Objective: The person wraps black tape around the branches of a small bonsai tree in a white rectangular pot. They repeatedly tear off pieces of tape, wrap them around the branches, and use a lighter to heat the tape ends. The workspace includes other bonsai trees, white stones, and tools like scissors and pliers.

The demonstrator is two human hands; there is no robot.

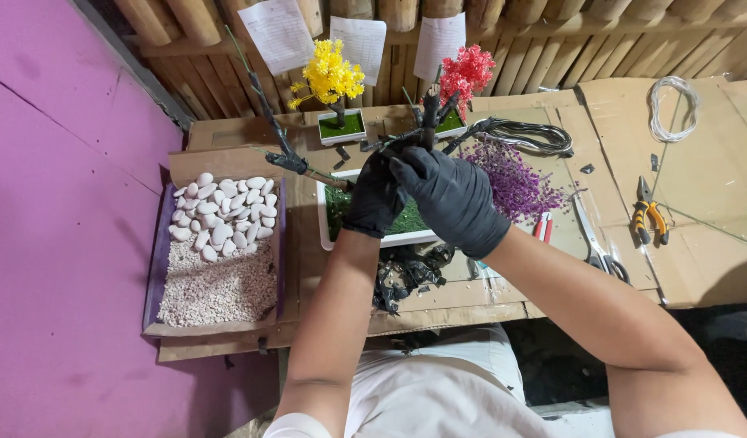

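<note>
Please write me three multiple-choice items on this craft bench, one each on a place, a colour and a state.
1. Where does the tray of white pebbles lie?
A. at the bench's left end, beside the purple wall
B. under the pliers
C. behind the red tree

2. What colour are the flowers of the small tree left of the red tree?
A. blue
B. yellow
C. white

3. How are the hands?
A. bare and resting flat
B. one gloved, one bare
C. both in black gloves, holding a dark bare-branched trunk

Answers: 1 A, the tray sits at the left end by the purple wall; 2 B, its blooms are bright yellow; 3 C, the left hand and right hand wear black gloves and grip the trunk over a white tray.
</note>
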